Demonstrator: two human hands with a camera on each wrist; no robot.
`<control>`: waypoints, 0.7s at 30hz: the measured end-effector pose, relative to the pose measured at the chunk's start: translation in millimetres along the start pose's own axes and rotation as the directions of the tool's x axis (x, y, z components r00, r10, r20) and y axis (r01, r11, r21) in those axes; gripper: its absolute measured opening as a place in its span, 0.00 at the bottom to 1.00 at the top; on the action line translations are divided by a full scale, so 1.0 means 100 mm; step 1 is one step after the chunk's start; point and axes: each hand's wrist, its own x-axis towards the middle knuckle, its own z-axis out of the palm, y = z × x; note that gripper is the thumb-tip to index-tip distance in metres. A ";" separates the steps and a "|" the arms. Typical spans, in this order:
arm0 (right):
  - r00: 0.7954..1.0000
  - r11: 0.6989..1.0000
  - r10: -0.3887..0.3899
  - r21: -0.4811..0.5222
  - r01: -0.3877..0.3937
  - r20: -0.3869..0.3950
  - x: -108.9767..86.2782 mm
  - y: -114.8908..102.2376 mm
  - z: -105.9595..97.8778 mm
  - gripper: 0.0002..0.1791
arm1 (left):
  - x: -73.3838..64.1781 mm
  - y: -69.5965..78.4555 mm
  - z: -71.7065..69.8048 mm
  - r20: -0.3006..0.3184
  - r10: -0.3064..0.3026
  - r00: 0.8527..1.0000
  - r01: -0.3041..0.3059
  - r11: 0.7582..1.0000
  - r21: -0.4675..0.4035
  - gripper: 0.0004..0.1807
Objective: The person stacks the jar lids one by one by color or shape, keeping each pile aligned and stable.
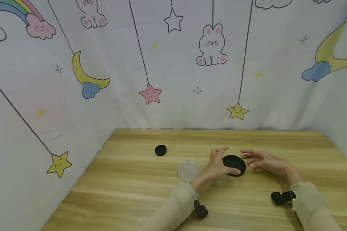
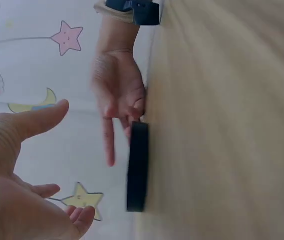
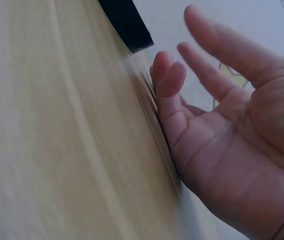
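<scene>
A shallow round black lid (image 1: 233, 164) lies flat on the table between my two hands; its thin edge shows as a dark strip (image 2: 138, 170) in the left wrist view. My left hand (image 1: 217, 167) hovers at its left side, thumb and fingers spread. In the head view that thumb overlaps the rim, while the left wrist view shows a gap between them. To the right of the lid is my right hand (image 1: 264, 161), palm facing it, fingers loosely bent and holding nothing. The right wrist view shows the lid's edge (image 3: 127, 25) beyond the fingertips.
A clear round shallow dish or lid (image 1: 189, 171) lies just left of my left forearm. Farther back and left sits a small black cap (image 1: 160, 150). The wood-grain table (image 1: 127, 189) meets a printed cloth backdrop (image 1: 185, 106) at its back edge.
</scene>
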 end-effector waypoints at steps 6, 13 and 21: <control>0.993 0.992 0.078 -0.091 -0.086 -0.085 -0.13 -0.14 0.01 0.35 | -0.04 0.34 -0.25 0.014 0.095 0.995 -0.093 0.993 -0.074 0.48; 0.984 0.960 0.034 -0.269 -0.081 -0.175 -0.19 -0.36 -0.07 0.35 | -0.05 0.46 -0.74 -0.101 0.103 0.990 -0.124 0.966 -0.226 0.45; 0.970 0.967 -0.042 -0.253 -0.021 -0.240 0.34 -0.96 0.13 0.34 | -0.19 0.10 -1.65 -0.310 0.016 0.951 -0.083 0.976 -0.202 0.44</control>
